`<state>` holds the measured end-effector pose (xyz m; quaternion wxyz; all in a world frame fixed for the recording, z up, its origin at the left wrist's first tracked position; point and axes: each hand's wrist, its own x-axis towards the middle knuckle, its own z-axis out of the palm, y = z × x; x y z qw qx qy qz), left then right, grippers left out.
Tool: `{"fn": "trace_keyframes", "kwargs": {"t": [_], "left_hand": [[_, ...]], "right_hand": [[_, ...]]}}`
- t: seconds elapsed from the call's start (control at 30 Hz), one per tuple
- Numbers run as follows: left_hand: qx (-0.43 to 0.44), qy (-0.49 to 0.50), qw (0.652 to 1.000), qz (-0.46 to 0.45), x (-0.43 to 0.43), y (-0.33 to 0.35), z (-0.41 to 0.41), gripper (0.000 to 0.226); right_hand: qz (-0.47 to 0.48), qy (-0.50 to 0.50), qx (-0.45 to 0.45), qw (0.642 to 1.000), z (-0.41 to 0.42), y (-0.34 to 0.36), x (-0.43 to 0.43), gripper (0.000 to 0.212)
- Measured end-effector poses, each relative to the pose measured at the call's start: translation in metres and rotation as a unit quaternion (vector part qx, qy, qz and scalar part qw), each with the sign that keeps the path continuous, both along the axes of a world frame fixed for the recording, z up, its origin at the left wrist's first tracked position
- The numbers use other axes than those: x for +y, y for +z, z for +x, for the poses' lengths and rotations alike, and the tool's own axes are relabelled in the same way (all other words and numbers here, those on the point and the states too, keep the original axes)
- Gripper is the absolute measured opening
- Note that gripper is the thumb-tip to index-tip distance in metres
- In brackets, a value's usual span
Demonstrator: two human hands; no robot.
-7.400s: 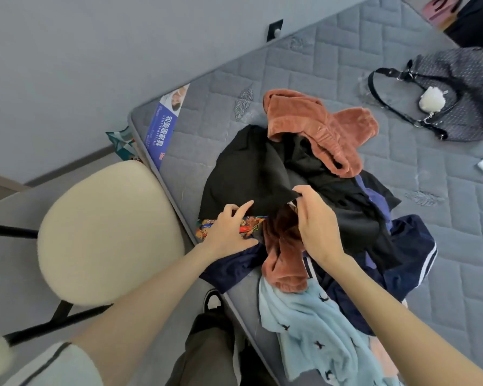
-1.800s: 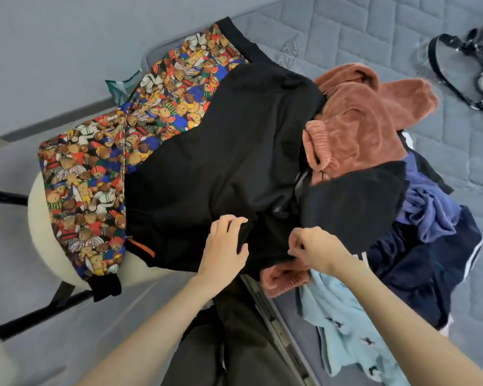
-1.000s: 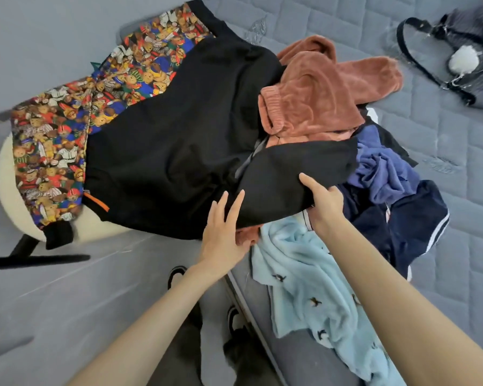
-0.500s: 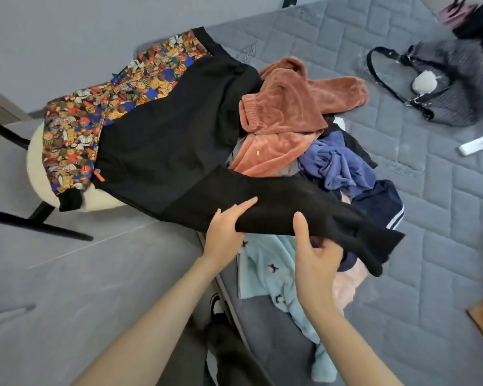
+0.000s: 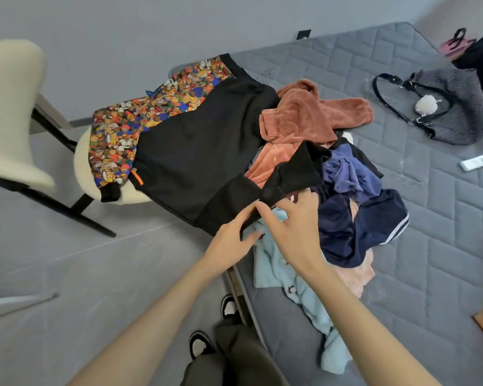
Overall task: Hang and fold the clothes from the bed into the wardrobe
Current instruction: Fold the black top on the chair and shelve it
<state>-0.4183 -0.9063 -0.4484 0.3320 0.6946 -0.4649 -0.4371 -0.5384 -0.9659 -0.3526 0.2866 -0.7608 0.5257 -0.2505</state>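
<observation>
A black sweatshirt [image 5: 201,151] with bear-print sleeves [image 5: 117,140] lies spread from the chair seat onto the bed corner. Its right black sleeve [image 5: 293,171] is folded back across the pile. My left hand [image 5: 232,238] grips the sleeve's lower edge near the hem. My right hand [image 5: 293,227] pinches the same sleeve just beside it, fingers bent. Under and beside the sleeve lie a rust fleece garment [image 5: 310,115], a purple cloth [image 5: 349,174], a navy garment with white stripes [image 5: 357,229] and a light blue fleece piece [image 5: 290,277].
A cream chair [image 5: 9,112] with black legs stands left of the grey quilted mattress [image 5: 430,246]. A grey handbag [image 5: 452,107] and a white remote [image 5: 477,162] lie at the far right. My shoes [image 5: 229,305] stand on the grey floor by the bed edge.
The black sleeve, stretched out to the right half a second ago, is now folded back over the pile. Both hands have come together at its lower edge.
</observation>
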Motion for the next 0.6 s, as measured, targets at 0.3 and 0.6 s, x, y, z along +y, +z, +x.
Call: {"fn": "trace_keyframes", "kwargs": {"t": [0.3, 0.6], "left_hand": [[0.131, 0.049, 0.983, -0.118, -0.005, 0.059, 0.051, 0.045], [0.216, 0.137, 0.966, 0.027, 0.005, 0.053, 0.112, 0.037]], "right_hand": [[0.083, 0.154, -0.023, 0.984, 0.02, 0.025, 0.0, 0.038], [0.257, -0.106, -0.157, 0.948, 0.082, -0.002, -0.037, 0.057]]}}
